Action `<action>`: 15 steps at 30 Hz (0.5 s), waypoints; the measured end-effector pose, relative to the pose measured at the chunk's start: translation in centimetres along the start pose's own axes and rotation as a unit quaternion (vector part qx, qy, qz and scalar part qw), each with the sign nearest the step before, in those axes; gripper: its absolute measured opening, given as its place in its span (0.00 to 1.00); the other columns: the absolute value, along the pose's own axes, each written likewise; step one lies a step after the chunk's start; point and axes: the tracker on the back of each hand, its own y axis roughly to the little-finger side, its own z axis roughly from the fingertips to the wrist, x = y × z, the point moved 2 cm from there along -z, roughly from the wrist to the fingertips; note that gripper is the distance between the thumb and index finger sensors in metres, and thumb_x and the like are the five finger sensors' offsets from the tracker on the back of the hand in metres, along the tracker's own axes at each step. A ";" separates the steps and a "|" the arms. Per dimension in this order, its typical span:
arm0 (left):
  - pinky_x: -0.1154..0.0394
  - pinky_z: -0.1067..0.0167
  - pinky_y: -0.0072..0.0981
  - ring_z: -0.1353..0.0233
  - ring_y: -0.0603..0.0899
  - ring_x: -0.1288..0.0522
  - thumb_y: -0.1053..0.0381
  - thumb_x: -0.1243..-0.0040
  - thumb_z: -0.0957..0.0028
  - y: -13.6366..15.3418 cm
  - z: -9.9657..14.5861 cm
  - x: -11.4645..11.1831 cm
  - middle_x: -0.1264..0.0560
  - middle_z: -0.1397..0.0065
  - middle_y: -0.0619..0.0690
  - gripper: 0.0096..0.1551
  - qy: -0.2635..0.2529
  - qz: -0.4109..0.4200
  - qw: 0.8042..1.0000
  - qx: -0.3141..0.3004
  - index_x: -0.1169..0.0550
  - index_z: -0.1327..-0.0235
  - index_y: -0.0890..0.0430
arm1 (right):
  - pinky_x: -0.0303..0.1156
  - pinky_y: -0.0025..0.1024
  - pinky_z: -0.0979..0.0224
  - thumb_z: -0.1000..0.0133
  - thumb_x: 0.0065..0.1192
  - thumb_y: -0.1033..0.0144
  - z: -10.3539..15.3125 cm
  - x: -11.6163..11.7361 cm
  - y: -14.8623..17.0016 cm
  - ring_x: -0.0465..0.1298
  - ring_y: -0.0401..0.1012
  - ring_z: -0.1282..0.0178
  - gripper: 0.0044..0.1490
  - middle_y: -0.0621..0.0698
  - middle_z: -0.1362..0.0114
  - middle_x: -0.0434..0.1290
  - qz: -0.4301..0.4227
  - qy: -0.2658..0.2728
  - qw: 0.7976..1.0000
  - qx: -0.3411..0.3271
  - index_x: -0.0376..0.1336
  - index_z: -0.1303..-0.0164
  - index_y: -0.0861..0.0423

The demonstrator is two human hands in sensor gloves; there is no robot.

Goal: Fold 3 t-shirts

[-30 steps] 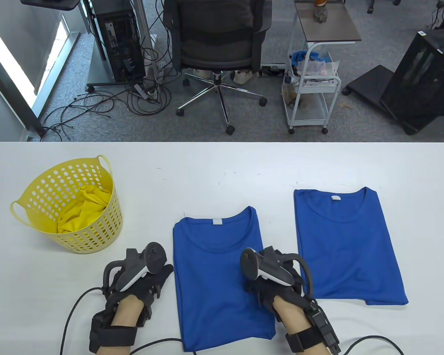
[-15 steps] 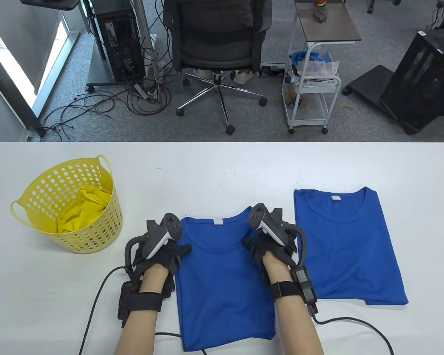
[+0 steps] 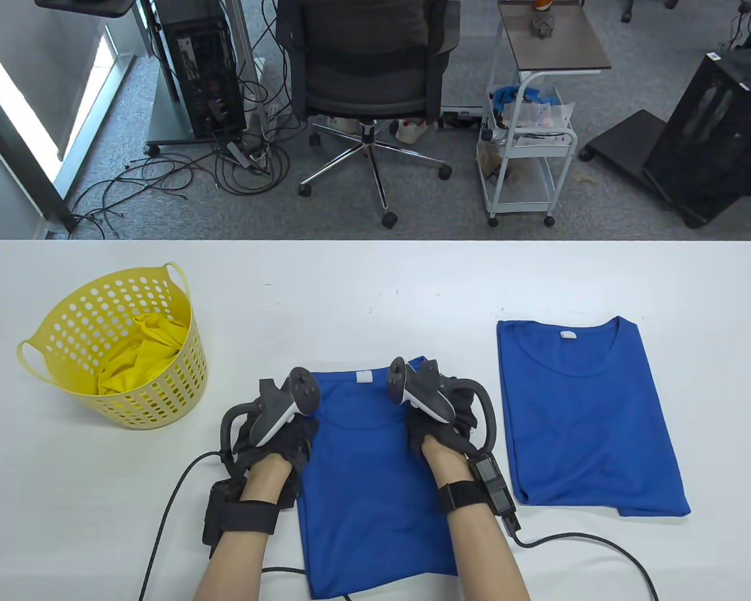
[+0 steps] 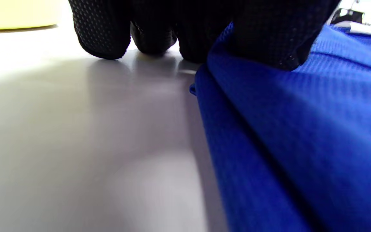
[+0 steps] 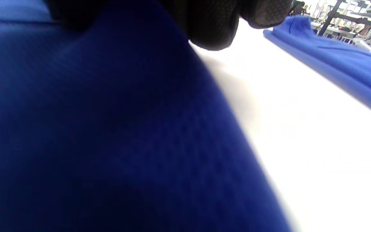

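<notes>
At the frame's lower centre, on a white table (image 3: 375,275) fronting a grey-carpeted office, the blue t-shirt (image 3: 375,476) was gripped at its shoulders by the left hand (image 3: 275,432) and right hand (image 3: 441,422).

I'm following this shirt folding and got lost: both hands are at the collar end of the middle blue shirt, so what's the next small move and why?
Probably lift the collar end and fold it toward the hem. The left hand and right hand grip the near shirt at its top corners, its sides already folded in like the other blue shirt.
</notes>
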 end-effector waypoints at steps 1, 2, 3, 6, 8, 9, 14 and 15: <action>0.23 0.34 0.46 0.28 0.54 0.29 0.41 0.35 0.59 0.4 0.5 0.1 0.24 0.36 0.46 0.24 -0.005 0.014 1.000 -0.005 0.17 0.51 0.47 | 0.61 0.57 0.27 0.54 0.59 0.61 0.9 -0.9 0.4 0.68 0.55 0.32 0.28 0.57 0.31 0.65 -0.012 0.011 1.000 -0.006 0.64 0.43 0.55; 0.22 0.35 0.46 0.29 0.54 0.27 0.42 0.35 0.59 0.5 0.9 0.2 0.24 0.36 0.46 0.23 -0.014 0.029 0.999 -0.008 0.17 0.51 0.47 | 0.61 0.57 0.27 0.54 0.59 0.61 1.4 -1.5 0.7 0.68 0.55 0.32 0.28 0.57 0.31 0.65 -0.015 0.012 1.000 -0.009 0.64 0.43 0.55; 0.22 0.36 0.46 0.30 0.55 0.26 0.42 0.35 0.59 0.6 1.4 0.3 0.24 0.36 0.46 0.24 -0.025 0.051 0.998 -0.019 0.17 0.51 0.48 | 0.61 0.57 0.27 0.54 0.59 0.61 2.2 -2.4 1.2 0.68 0.55 0.32 0.29 0.57 0.32 0.66 -0.015 0.023 1.000 -0.011 0.64 0.43 0.56; 0.23 0.35 0.45 0.29 0.55 0.27 0.42 0.35 0.59 -0.1 2.8 1.1 0.24 0.36 0.46 0.24 -0.043 0.095 0.994 -0.042 0.18 0.51 0.48 | 0.62 0.57 0.28 0.54 0.60 0.61 4.2 -4.2 2.9 0.69 0.55 0.33 0.29 0.57 0.32 0.66 -0.006 0.047 0.999 -0.014 0.65 0.43 0.56; 0.23 0.35 0.45 0.29 0.54 0.27 0.42 0.35 0.59 -1.1 3.8 1.7 0.25 0.36 0.45 0.24 -0.062 0.113 0.990 -0.054 0.18 0.50 0.48 | 0.62 0.57 0.28 0.54 0.60 0.61 5.5 -5.1 4.6 0.69 0.55 0.33 0.29 0.58 0.32 0.67 -0.007 0.055 0.998 -0.004 0.65 0.43 0.57; 0.23 0.35 0.45 0.29 0.54 0.27 0.42 0.35 0.59 -1.8 4.3 1.8 0.25 0.36 0.46 0.24 -0.066 0.121 0.989 -0.062 0.18 0.50 0.48 | 0.62 0.57 0.28 0.54 0.60 0.61 6.0 -5.4 5.3 0.69 0.55 0.33 0.29 0.58 0.32 0.67 -0.007 0.057 0.998 0.000 0.65 0.43 0.57; 0.23 0.35 0.45 0.29 0.54 0.27 0.42 0.35 0.59 -5.7 6.4 1.9 0.25 0.36 0.45 0.24 -0.075 0.138 0.983 -0.095 0.18 0.50 0.47 | 0.61 0.58 0.28 0.54 0.61 0.62 8.7 -6.4 10.2 0.69 0.56 0.33 0.29 0.58 0.32 0.67 -0.024 0.066 0.997 0.037 0.66 0.43 0.57; 0.23 0.35 0.45 0.29 0.54 0.27 0.42 0.35 0.59 -6.3 6.6 1.8 0.25 0.36 0.45 0.24 -0.078 0.139 0.982 -0.099 0.18 0.50 0.48 | 0.61 0.58 0.28 0.54 0.61 0.62 9.0 -6.5 10.8 0.69 0.56 0.33 0.29 0.58 0.32 0.67 -0.026 0.068 0.997 0.040 0.66 0.43 0.57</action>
